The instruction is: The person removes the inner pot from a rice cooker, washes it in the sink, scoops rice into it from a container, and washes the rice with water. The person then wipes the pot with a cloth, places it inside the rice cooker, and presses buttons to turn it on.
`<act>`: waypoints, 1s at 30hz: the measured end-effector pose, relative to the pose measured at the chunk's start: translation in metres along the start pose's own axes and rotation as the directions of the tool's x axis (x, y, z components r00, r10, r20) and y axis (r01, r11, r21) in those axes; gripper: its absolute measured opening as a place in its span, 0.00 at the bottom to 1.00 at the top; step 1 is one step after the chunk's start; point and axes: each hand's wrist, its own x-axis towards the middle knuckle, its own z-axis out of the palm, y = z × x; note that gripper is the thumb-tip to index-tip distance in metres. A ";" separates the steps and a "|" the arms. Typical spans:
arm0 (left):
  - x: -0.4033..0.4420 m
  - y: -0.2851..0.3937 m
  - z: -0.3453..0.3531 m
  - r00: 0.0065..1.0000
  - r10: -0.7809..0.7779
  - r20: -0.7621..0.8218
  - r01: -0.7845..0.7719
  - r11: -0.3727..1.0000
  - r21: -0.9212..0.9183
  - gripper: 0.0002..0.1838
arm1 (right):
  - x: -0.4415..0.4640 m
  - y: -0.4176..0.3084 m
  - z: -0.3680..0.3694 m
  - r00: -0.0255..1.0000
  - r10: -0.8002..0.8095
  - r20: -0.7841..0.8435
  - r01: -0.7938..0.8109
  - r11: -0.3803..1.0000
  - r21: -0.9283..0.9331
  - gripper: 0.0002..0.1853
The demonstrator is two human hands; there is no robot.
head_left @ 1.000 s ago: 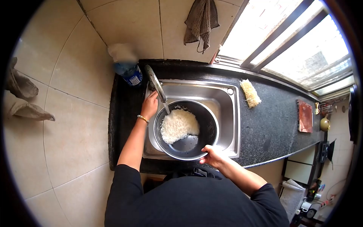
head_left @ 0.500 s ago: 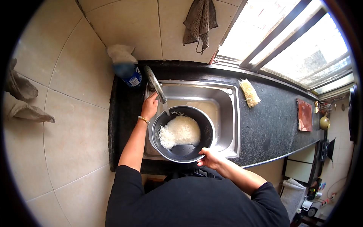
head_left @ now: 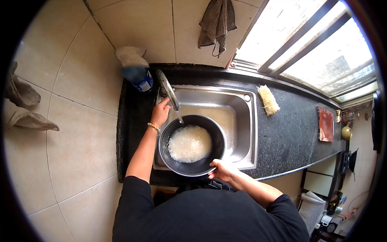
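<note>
A dark round pot (head_left: 217, 139) with a pale rim is over the steel sink (head_left: 250, 133), slightly tilted. White rice (head_left: 189, 144) lies in cloudy water inside it. From the metal faucet (head_left: 169, 90), water runs into the pot near its far left edge. My right hand (head_left: 220, 170) is closed on the pot's near right rim, thumb on top. My left hand (head_left: 161, 113), with a bead bracelet at the wrist, reaches up beside the faucet; its fingertips are partly hidden behind the spout, so what they touch is unclear.
A blue-labelled container (head_left: 139, 78) stands in the back left corner. Right of the sink, a fibrous scrubber (head_left: 267, 100) lies on the black counter (head_left: 288, 133), with a reddish board (head_left: 325, 124) farther right. A mesh cloth (head_left: 217, 26) hangs on the wall.
The pot and my right hand have shifted left and toward my body. Water has spread over the rice, which now looks cloudier and covers more evenly. My left hand stays beside the faucet.
</note>
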 end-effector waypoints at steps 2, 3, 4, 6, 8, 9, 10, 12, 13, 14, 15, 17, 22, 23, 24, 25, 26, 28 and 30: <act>-0.001 -0.002 0.001 1.000 -0.027 0.000 0.027 0.999 -0.045 0.19 | 0.003 0.000 -0.001 1.000 -0.026 -0.016 0.026 1.000 -0.001 0.10; -0.002 -0.004 0.003 0.999 -0.040 0.000 0.040 0.997 -0.067 0.19 | 0.004 -0.001 0.000 0.998 -0.049 -0.029 0.048 0.999 -0.003 0.10; -0.002 -0.007 0.006 0.999 -0.017 -0.046 0.012 0.994 -0.112 0.18 | 0.005 -0.001 0.001 0.997 -0.072 -0.042 0.071 0.997 -0.006 0.10; -0.004 -0.008 0.011 0.994 -0.066 -0.091 0.040 0.964 -0.263 0.15 | 0.007 -0.003 0.000 0.992 -0.107 -0.063 0.107 0.994 -0.016 0.11; -0.009 0.001 0.012 0.960 -0.281 -0.008 0.236 0.821 -0.519 0.12 | 0.004 -0.008 0.001 0.984 -0.153 -0.090 0.151 0.988 -0.024 0.12; -0.012 0.006 0.011 0.910 -0.405 0.095 0.367 0.674 -0.641 0.11 | 0.002 -0.011 0.002 0.982 -0.154 -0.112 0.151 0.988 -0.036 0.13; -0.013 0.000 0.015 0.944 -0.317 0.092 0.305 0.731 -0.611 0.10 | 0.003 -0.013 0.002 0.979 -0.163 -0.125 0.158 0.986 -0.046 0.13; -0.015 -0.006 0.020 0.969 -0.211 0.129 0.246 0.760 -0.601 0.08 | 0.004 -0.015 -0.001 0.972 -0.180 -0.153 0.171 0.983 -0.067 0.13; -0.016 -0.010 0.021 0.967 -0.196 0.163 0.255 0.741 -0.621 0.07 | 0.004 -0.017 -0.002 0.967 -0.206 -0.147 0.199 0.978 -0.065 0.14; -0.016 -0.008 0.018 0.964 -0.181 0.197 0.266 0.722 -0.639 0.07 | 0.002 -0.019 -0.001 0.961 -0.236 -0.142 0.226 0.970 -0.085 0.14; -0.015 -0.005 0.017 0.957 -0.192 0.216 0.288 0.699 -0.655 0.06 | -0.001 -0.021 -0.001 0.954 -0.266 -0.138 0.253 0.962 -0.105 0.14; -0.015 0.003 0.014 0.944 -0.223 0.243 0.330 0.645 -0.690 0.06 | -0.001 -0.025 -0.002 0.939 -0.307 -0.153 0.287 0.948 -0.137 0.15; -0.013 0.025 0.007 0.927 -0.270 0.262 0.373 0.566 -0.735 0.06 | -0.001 -0.034 -0.013 0.927 -0.346 -0.146 0.328 0.935 -0.131 0.15; -0.013 0.023 0.008 0.922 -0.262 0.285 0.383 0.524 -0.761 0.06 | 0.000 -0.034 -0.016 0.925 -0.353 -0.140 0.336 0.933 -0.130 0.15; -0.012 0.020 0.010 0.918 -0.251 0.307 0.394 0.479 -0.784 0.05 | 0.000 -0.035 -0.018 0.923 -0.361 -0.134 0.345 0.930 -0.128 0.15; -0.012 0.017 0.012 0.913 -0.239 0.329 0.404 0.433 -0.806 0.06 | 0.000 -0.035 -0.020 0.926 -0.343 -0.160 0.326 0.938 -0.120 0.14; -0.012 0.023 0.010 0.904 -0.262 0.339 0.424 0.427 -0.799 0.06 | 0.000 -0.034 -0.022 0.924 -0.351 -0.150 0.335 0.935 -0.119 0.13; -0.013 0.041 0.003 0.882 -0.304 0.360 0.463 0.413 -0.784 0.07 | 0.001 -0.033 -0.028 0.920 -0.368 -0.134 0.355 0.928 -0.113 0.13; -0.016 0.038 0.010 0.923 -0.273 0.271 0.378 0.515 -0.769 0.05 | 0.000 -0.033 -0.032 0.924 -0.359 -0.131 0.346 0.932 -0.112 0.13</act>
